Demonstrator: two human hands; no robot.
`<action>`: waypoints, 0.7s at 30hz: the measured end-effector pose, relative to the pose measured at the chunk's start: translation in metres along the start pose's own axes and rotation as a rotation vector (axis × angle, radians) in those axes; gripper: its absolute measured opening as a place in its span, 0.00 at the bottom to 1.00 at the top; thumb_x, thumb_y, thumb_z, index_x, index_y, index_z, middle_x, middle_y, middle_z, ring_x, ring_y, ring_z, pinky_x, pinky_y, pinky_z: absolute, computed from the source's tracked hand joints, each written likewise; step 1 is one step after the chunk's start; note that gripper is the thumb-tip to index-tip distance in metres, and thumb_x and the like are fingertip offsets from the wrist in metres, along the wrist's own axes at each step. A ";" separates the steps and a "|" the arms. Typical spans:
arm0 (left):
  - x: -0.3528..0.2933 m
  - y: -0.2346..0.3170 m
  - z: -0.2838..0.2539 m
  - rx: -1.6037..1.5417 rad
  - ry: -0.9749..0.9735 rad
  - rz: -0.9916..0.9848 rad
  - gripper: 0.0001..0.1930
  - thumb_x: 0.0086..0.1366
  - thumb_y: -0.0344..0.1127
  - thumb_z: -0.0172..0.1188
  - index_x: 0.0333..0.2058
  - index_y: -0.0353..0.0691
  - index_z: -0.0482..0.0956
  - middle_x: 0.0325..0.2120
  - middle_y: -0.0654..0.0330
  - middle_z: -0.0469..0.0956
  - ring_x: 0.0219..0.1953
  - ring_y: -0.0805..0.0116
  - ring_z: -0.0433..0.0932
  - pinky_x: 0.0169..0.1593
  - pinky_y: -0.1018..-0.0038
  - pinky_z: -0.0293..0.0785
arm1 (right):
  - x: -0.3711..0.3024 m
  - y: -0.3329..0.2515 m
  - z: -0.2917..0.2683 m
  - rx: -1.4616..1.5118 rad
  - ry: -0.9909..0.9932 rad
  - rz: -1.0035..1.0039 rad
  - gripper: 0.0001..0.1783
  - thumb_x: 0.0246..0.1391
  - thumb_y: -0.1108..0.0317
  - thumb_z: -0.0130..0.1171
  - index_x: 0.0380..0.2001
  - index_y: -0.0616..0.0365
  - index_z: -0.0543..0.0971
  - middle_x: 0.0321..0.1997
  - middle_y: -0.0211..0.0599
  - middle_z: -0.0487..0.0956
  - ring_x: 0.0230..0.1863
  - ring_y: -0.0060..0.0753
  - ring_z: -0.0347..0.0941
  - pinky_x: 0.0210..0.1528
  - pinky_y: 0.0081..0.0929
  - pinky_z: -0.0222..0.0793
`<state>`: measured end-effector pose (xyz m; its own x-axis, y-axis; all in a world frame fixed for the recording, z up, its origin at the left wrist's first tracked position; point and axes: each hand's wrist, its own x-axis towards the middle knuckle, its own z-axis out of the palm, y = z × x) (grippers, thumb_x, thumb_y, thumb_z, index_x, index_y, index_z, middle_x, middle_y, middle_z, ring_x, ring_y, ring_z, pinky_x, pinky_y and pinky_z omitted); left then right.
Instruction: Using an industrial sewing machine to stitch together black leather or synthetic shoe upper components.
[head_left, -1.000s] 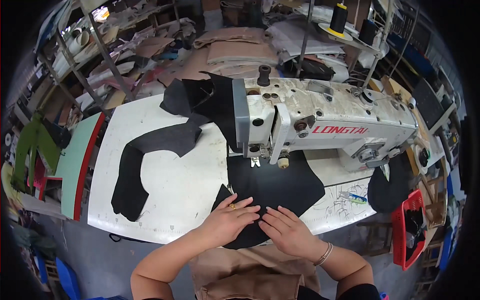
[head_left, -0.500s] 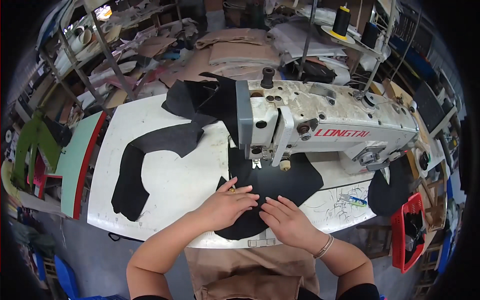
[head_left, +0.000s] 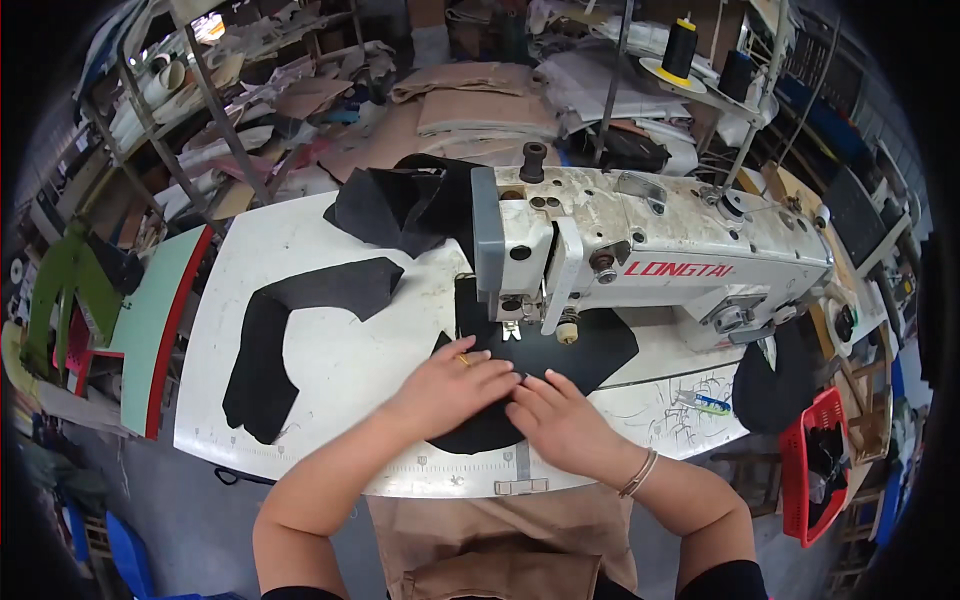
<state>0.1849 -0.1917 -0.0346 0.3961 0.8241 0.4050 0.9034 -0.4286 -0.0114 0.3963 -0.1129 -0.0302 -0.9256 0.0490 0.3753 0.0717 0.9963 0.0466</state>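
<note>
A black fabric piece (head_left: pixel 590 350) lies on the white sewing table under the head of an industrial sewing machine (head_left: pixel 650 240). Its far part passes beneath the metal presser foot (head_left: pixel 512 330). Flat on the fabric, short of the foot, rests my left hand (head_left: pixel 458 388), fingers stretched out to the right and a ring on one of them. My right hand (head_left: pixel 562 420) lies on the same piece from the right, fingers extended, its tips close to the left fingertips. The fabric directly beneath both hands is hidden.
A curved black fabric strip (head_left: pixel 265 350) lies at left on the table (head_left: pixel 340 400). More black fabric (head_left: pixel 390 210) is heaped behind the machine head. A small blue-and-green thread snipper (head_left: pixel 703 403) lies among thread scraps at right. A red basket (head_left: pixel 795 480) hangs beyond the right edge.
The black fabric has slid away from me beneath the foot, its near edge now farther from the table's front. Both hands moved slightly with it. The heap behind the head has shifted and folded.
</note>
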 end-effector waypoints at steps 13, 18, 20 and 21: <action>0.010 -0.001 -0.005 -0.711 0.090 -0.691 0.09 0.57 0.33 0.64 0.36 0.37 0.81 0.30 0.53 0.80 0.32 0.56 0.79 0.38 0.70 0.74 | 0.001 0.006 0.002 0.495 0.146 0.189 0.20 0.47 0.61 0.67 0.41 0.59 0.76 0.41 0.40 0.78 0.44 0.39 0.78 0.46 0.35 0.74; 0.006 0.002 -0.008 -0.712 0.072 -0.671 0.09 0.57 0.32 0.64 0.36 0.38 0.82 0.28 0.55 0.81 0.31 0.58 0.79 0.38 0.71 0.75 | 0.020 0.010 -0.006 0.555 0.073 0.501 0.22 0.45 0.59 0.70 0.40 0.58 0.75 0.38 0.42 0.78 0.34 0.40 0.79 0.32 0.31 0.75; -0.002 -0.003 -0.008 -0.313 0.188 -0.322 0.09 0.56 0.32 0.64 0.37 0.41 0.82 0.28 0.58 0.81 0.30 0.60 0.79 0.36 0.70 0.75 | 0.015 0.003 -0.009 0.487 -0.008 0.356 0.21 0.46 0.59 0.67 0.42 0.57 0.75 0.40 0.40 0.78 0.37 0.40 0.78 0.37 0.32 0.75; 0.001 -0.003 -0.013 -0.249 0.192 -0.298 0.10 0.56 0.33 0.63 0.38 0.43 0.82 0.28 0.60 0.81 0.30 0.61 0.79 0.35 0.69 0.76 | 0.012 -0.003 -0.008 0.322 0.000 0.188 0.21 0.47 0.59 0.65 0.43 0.56 0.75 0.42 0.39 0.78 0.40 0.41 0.77 0.40 0.33 0.74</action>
<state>0.1805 -0.1946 -0.0227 0.0646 0.8517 0.5200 0.8970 -0.2779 0.3437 0.3880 -0.1158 -0.0187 -0.9075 0.2330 0.3494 0.1196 0.9410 -0.3167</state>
